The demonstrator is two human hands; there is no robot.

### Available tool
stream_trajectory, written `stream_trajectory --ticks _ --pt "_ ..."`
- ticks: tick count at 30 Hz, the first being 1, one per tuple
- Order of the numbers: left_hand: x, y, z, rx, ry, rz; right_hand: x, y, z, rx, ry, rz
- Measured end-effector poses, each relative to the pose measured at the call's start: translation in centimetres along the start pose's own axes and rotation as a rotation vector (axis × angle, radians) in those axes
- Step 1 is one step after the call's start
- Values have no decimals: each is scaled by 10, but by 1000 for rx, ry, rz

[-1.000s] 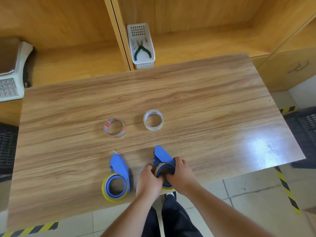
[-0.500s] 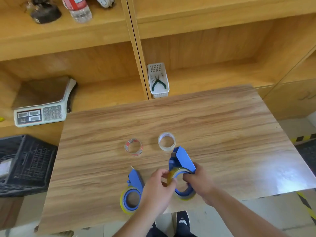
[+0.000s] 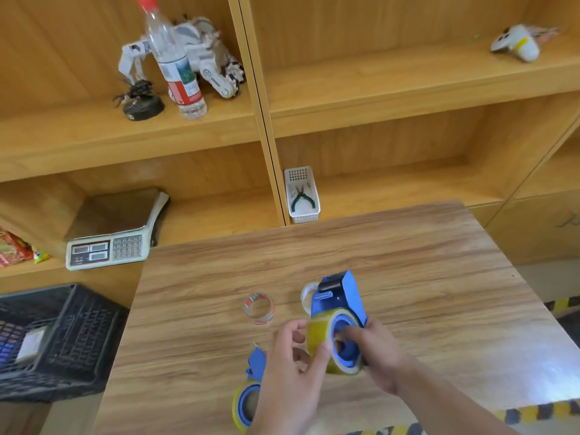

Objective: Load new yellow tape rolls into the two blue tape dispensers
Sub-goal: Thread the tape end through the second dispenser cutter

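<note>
A blue tape dispenser [image 3: 340, 304] is lifted off the wooden table [image 3: 408, 277], its mouth tilted away from me. A yellow tape roll [image 3: 318, 332] sits on its hub. My right hand [image 3: 376, 353] grips the dispenser from the right, with a finger in the blue core. My left hand [image 3: 292, 375] pinches the roll's outer face with thumb and fingers. A second blue dispenser [image 3: 255, 364] with a yellow roll [image 3: 240, 406] lies on the table at the front, partly hidden behind my left hand.
A used roll core with red print [image 3: 259, 309] and a clear one [image 3: 306, 295], half hidden by the lifted dispenser, lie mid-table. Behind are shelves with a white basket of pliers [image 3: 301, 196], a scale [image 3: 110, 246], a bottle [image 3: 175, 58]. A black crate [image 3: 53, 340] stands left.
Both hands lifted the right dispenser with its yellow roll off the table and tilted it up. The head view rose, showing more shelves.
</note>
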State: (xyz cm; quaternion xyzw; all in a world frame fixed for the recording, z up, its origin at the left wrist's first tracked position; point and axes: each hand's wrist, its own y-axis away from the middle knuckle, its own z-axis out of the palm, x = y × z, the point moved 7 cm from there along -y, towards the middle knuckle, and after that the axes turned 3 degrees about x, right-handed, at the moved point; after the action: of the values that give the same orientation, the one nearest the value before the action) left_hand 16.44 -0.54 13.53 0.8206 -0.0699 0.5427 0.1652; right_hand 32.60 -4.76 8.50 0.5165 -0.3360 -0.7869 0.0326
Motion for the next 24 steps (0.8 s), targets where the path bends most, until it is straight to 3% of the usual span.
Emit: stream_trajectory --ticks 4,9,13,17,20,24 --pt "28 -8 -23 -97 -148 234 5 9 14 -162 -68 113" --pt "47 -14 -32 -288 -219 344 16 19 27 -335 -92 221" --pt "57 -12 -35 -324 -273 426 23 28 32 -397 -59 266" --pt "63 -9 -33 -473 -469 499 24 40 33 -434 -4 294" --pt "77 -11 -29 -535 -654 664 28 50 39 -475 35 330" --pt "99 -18 -16 -658 -729 736 33 63 47 -486 48 369"
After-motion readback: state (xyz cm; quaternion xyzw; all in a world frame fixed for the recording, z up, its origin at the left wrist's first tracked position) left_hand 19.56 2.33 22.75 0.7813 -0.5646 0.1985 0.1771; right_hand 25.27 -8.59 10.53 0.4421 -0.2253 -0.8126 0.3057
